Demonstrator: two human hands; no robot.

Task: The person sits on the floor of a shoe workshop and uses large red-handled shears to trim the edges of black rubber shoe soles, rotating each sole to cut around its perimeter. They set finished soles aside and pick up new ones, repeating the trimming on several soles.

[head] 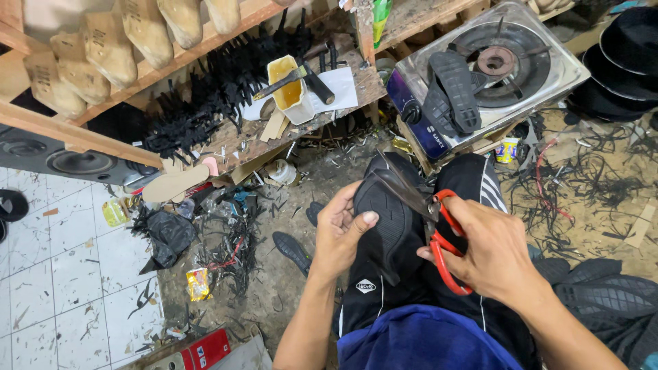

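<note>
Two hands busy: my left hand (340, 229) pinches the black sole (384, 219) steady while my right hand (490, 253) grips the red-handled scissors (428, 212), blades trimming its edge.

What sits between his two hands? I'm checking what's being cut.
In the head view, a black shoe sole lies between left hand and right hand, which holds red-handled scissors.

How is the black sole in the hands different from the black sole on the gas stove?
The sole in the hands is gripped by the left hand, with scissors in the right hand at its edge. The sole on the stove lies untouched on the gas stove. Both are black and ribbed.
</note>
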